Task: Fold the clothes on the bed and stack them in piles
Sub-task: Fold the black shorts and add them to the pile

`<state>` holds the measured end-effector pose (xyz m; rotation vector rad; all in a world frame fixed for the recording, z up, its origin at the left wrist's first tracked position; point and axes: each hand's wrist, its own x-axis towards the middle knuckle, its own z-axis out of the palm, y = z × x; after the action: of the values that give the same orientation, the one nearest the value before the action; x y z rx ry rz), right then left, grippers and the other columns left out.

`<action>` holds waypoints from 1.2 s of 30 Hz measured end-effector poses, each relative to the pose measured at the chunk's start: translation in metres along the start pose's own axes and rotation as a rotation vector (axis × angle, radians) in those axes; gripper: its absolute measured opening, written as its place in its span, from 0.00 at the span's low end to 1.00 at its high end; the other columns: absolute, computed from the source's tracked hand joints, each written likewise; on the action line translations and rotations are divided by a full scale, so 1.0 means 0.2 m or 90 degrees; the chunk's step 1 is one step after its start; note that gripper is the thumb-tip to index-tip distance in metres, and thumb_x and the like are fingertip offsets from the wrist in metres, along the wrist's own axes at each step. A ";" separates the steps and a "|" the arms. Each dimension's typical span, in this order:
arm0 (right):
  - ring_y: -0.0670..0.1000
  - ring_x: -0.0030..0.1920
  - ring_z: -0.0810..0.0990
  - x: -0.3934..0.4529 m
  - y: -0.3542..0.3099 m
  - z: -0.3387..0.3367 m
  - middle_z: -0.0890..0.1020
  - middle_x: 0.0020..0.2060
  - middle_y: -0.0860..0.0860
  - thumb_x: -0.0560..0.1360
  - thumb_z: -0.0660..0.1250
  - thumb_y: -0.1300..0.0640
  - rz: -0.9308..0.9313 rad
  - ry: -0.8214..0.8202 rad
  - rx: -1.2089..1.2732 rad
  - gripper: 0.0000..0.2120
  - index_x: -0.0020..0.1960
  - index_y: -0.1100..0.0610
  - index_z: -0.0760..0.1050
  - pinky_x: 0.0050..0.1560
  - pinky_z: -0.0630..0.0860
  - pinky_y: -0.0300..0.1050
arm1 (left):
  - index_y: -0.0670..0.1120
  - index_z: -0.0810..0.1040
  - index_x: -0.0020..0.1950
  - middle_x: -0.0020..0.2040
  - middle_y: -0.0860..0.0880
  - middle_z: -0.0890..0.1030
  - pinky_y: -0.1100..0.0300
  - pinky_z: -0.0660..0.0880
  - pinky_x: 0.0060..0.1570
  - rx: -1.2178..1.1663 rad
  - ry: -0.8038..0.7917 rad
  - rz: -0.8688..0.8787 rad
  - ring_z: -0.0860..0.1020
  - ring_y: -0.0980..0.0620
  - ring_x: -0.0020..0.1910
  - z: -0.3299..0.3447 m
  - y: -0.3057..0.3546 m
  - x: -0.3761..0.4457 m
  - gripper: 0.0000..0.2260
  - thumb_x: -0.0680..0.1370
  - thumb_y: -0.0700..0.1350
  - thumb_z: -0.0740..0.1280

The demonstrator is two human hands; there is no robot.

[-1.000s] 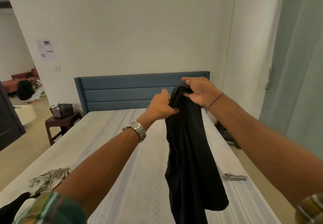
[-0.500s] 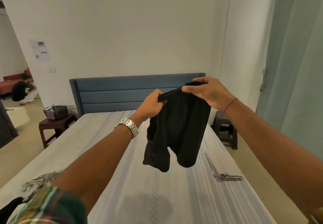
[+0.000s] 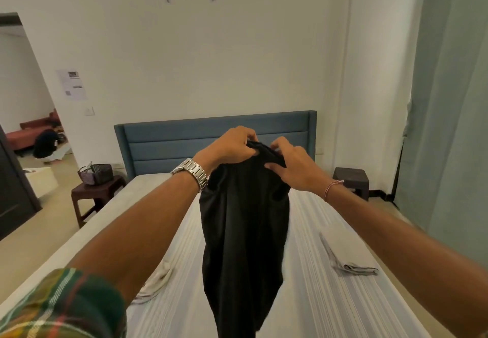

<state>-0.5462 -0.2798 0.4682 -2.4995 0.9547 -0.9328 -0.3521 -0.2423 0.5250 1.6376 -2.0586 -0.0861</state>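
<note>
**Black garment held up over the bed**

At the centre of the frame, the left hand [image 3: 232,147] and the right hand [image 3: 293,166] sit close together, both pinching the top edge of a black cloth garment [image 3: 243,232]. It hangs straight down over the striped pale-grey bed [image 3: 330,298]. A folded grey cloth [image 3: 346,255] lies at lower right; a crumpled pale garment [image 3: 155,279] shows beneath the left forearm.

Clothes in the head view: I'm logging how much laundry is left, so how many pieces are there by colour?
Black: 1, the black garment held up over the bed in the grip of the left hand and right hand.
Grey, folded: 1, the grey cloth.
Pale, crumpled: 1, the light cloth, partly hidden by the arm.
Total: 3
</note>
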 end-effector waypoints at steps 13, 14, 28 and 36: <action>0.51 0.45 0.80 0.10 -0.06 -0.09 0.81 0.58 0.52 0.83 0.57 0.66 -0.107 -0.218 -0.323 0.25 0.73 0.45 0.73 0.52 0.81 0.51 | 0.47 0.74 0.47 0.46 0.47 0.78 0.58 0.67 0.42 0.159 0.052 -0.056 0.75 0.49 0.43 0.04 -0.23 -0.10 0.06 0.79 0.42 0.71; 0.50 0.42 0.79 0.10 -0.06 -0.10 0.81 0.59 0.52 0.83 0.58 0.65 -0.099 -0.219 -0.335 0.25 0.74 0.44 0.72 0.52 0.82 0.52 | 0.47 0.74 0.46 0.45 0.47 0.78 0.57 0.68 0.43 0.180 0.044 -0.063 0.75 0.49 0.43 0.04 -0.24 -0.11 0.06 0.79 0.43 0.70; 0.62 0.55 0.83 0.12 -0.03 -0.21 0.70 0.70 0.54 0.74 0.70 0.71 0.148 -0.388 -0.185 0.36 0.76 0.47 0.67 0.46 0.85 0.48 | 0.45 0.74 0.58 0.48 0.46 0.78 0.55 0.66 0.39 0.367 0.042 -0.007 0.74 0.48 0.42 0.06 -0.23 -0.13 0.08 0.85 0.48 0.60; 0.55 0.42 0.88 0.06 -0.12 -0.18 0.83 0.51 0.59 0.80 0.67 0.68 0.380 -0.279 0.249 0.15 0.66 0.70 0.73 0.36 0.81 0.37 | 0.45 0.73 0.57 0.50 0.46 0.79 0.66 0.66 0.38 0.075 -0.006 -0.024 0.76 0.50 0.47 0.09 -0.12 -0.11 0.12 0.82 0.53 0.66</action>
<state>-0.5516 -0.2733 0.5115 -1.8124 1.1320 -0.3197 -0.3348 -0.2329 0.4922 1.7490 -2.0756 0.0148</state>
